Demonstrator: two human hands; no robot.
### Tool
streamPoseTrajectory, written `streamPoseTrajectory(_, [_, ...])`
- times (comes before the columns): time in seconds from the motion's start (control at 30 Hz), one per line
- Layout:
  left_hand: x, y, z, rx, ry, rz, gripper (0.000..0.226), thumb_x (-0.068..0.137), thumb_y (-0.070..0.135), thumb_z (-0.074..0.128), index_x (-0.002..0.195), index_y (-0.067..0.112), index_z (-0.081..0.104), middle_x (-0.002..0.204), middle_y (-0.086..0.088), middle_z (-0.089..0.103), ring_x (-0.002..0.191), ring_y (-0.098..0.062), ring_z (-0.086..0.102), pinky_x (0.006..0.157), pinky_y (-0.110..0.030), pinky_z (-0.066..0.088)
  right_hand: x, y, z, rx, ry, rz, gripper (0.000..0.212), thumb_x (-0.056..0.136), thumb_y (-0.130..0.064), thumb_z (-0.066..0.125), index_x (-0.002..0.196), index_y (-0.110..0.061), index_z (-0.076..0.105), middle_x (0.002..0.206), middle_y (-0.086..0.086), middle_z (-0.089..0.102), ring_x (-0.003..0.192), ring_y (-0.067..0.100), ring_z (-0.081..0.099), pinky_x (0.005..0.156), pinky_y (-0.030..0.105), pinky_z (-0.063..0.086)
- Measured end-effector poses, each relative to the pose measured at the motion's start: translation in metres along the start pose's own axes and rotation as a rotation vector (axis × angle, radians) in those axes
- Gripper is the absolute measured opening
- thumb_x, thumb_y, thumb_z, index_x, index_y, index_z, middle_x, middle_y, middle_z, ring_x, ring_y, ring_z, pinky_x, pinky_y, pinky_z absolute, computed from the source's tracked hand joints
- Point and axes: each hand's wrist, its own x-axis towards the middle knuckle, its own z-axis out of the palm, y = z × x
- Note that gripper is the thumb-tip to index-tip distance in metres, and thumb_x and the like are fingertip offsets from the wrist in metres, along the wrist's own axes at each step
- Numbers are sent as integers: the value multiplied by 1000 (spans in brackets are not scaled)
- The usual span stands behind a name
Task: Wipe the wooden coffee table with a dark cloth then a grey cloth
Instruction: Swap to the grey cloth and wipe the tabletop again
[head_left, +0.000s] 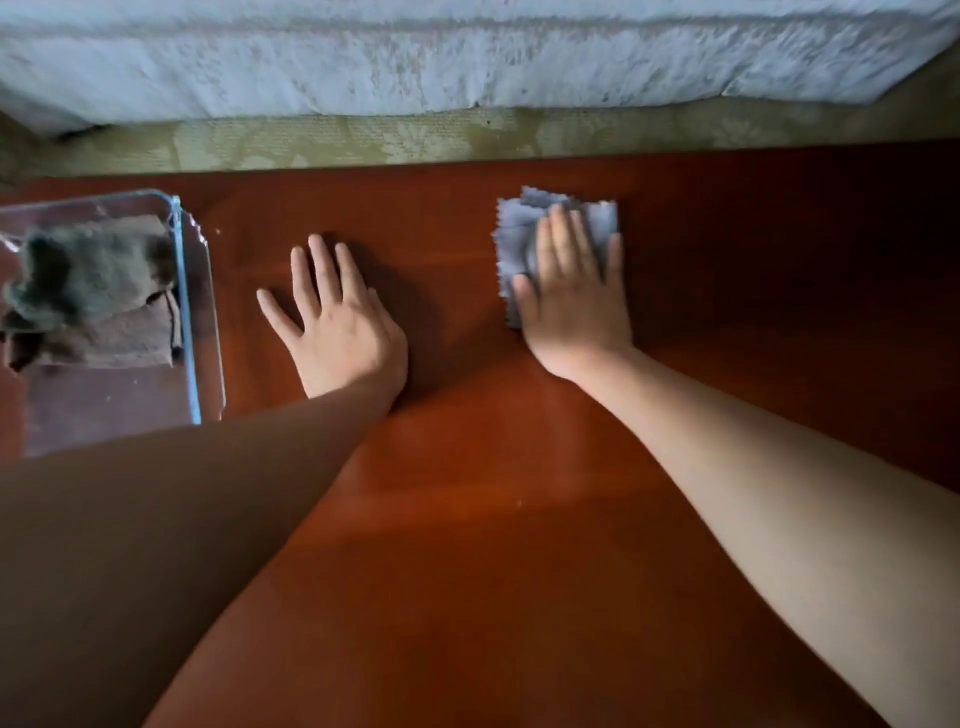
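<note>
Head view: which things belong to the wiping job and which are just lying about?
Job: grey cloth, pressed by the right hand; table; dark cloth.
Idle: clear tray holding it; left hand flat on the table; carpet.

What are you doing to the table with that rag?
A person is wiping the wooden coffee table. The right hand presses flat on a grey cloth near the table's far edge. The left hand rests flat on the bare wood with fingers spread, holding nothing. The dark cloth lies bunched in a clear tray at the left, so the grey-cloth part seems under way.
</note>
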Motion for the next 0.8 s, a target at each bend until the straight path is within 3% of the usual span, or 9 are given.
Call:
streamPoseTrajectory(0.2, [-18, -22, -6, -272, 4, 147, 61, 99, 26, 31, 157, 7, 39, 165, -10, 35, 157, -25, 23, 128, -46, 10, -101, -35, 7, 31, -50, -290, 66, 108, -53, 16, 168, -25, 14, 176, 9, 5, 163, 27, 0, 130, 54, 6])
streamPoseTrajectory(0.33, [-96, -38, -14, -213, -23, 294, 57, 104, 27, 33, 157, 4, 37, 165, -13, 36, 156, -28, 26, 128, -46, 14, -147, 20, 15, 21, -52, -154, 66, 106, -52, 23, 167, -25, 20, 175, 8, 11, 162, 27, 7, 128, 56, 15])
streamPoseTrajectory(0.5, [-209, -79, -30, 14, -101, 202, 61, 109, 40, 26, 162, 10, 26, 171, -8, 19, 160, -22, 9, 129, -50, 8, -192, 68, 9, -1, -123, 80, 67, 107, -54, 13, 168, -24, 12, 175, 11, 9, 162, 30, 6, 129, 59, 13])
streamPoseTrajectory(0.6, [-230, -94, -34, 46, -115, 213, 62, 108, 40, 25, 162, 10, 26, 172, -7, 19, 160, -21, 8, 128, -52, 8, -206, 39, 10, -5, -85, 120, 66, 106, -50, 21, 166, -21, 22, 173, 15, 18, 161, 34, 15, 126, 61, 17])
streamPoseTrajectory(0.67, [-229, -95, -33, 34, -98, 222, 61, 107, 37, 27, 162, 10, 26, 171, -7, 20, 160, -21, 9, 128, -52, 8, -215, 2, 13, 12, -46, -1, 64, 106, -48, 28, 164, -22, 31, 171, 14, 25, 160, 33, 21, 126, 60, 19])
streamPoseTrajectory(0.8, [-228, -100, -31, -143, -58, 204, 58, 105, 25, 30, 159, 6, 31, 168, -7, 30, 159, -19, 17, 129, -49, 11, -253, -69, 17, 87, -65, -158, 63, 107, -49, 30, 166, -27, 27, 174, 8, 17, 162, 27, 10, 128, 56, 11])
